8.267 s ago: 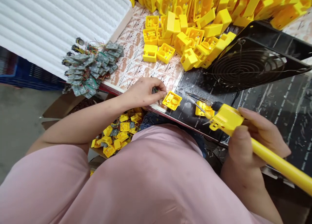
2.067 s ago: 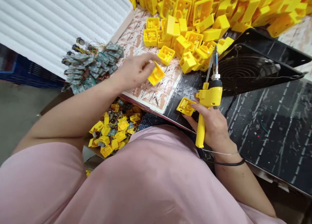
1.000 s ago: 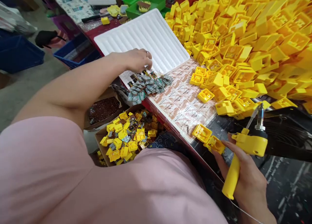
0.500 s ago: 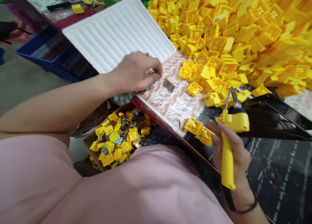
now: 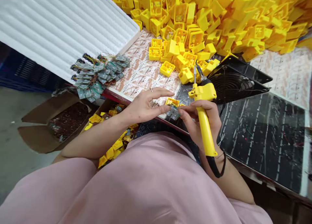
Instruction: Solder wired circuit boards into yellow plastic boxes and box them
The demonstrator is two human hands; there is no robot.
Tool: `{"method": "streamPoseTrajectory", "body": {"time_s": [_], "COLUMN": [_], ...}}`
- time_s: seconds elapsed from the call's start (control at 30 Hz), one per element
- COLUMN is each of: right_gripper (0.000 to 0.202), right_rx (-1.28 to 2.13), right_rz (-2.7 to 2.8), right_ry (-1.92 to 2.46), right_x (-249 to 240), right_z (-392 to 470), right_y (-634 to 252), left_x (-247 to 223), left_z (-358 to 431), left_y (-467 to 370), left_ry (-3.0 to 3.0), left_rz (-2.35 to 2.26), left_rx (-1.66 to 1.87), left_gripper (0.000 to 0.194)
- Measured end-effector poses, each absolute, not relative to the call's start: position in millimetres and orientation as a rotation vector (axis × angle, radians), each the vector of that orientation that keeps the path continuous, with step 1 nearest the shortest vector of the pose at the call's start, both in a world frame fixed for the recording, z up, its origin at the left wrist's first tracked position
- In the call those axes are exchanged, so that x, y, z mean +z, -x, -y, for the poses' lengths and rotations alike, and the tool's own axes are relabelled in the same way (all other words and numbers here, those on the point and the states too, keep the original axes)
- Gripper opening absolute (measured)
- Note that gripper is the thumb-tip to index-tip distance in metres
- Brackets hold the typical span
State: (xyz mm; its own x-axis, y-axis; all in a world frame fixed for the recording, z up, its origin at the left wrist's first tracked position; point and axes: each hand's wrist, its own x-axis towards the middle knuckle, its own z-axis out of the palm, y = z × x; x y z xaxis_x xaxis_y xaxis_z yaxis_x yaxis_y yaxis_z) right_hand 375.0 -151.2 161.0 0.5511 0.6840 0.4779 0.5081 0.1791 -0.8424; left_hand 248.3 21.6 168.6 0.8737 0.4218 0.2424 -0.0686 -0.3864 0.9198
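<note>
Yellow tool point(image 5: 204, 120) in curled right hand point(image 5: 214, 120)

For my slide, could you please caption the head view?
Left hand at flat grey circuit board; right hand holding yellow plastic soldering gun.

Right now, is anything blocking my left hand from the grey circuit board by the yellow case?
Nothing visible does: your left hand has its thumb at the grey circuit board. The yellow case lies just beyond the board. Your right hand, with the yellow-handled tool, is on the other side.
</note>
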Motion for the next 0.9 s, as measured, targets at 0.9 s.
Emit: {"method": "streamPoseTrajectory", "body": {"time_s": [0.9], "right_gripper": [0.032], "right_rx": [-0.193], "right_rz": [1.581], "right_ry": [1.774], "right_x": [155], "right_z": [166], "right_y": [-406], "left_x": [159], "left_z": [-49], "left_y": [-272], "left_ry": [-2.434], "left_rz": [-0.27], "left_rx": [0.18], "left_gripper": [0.027]}}
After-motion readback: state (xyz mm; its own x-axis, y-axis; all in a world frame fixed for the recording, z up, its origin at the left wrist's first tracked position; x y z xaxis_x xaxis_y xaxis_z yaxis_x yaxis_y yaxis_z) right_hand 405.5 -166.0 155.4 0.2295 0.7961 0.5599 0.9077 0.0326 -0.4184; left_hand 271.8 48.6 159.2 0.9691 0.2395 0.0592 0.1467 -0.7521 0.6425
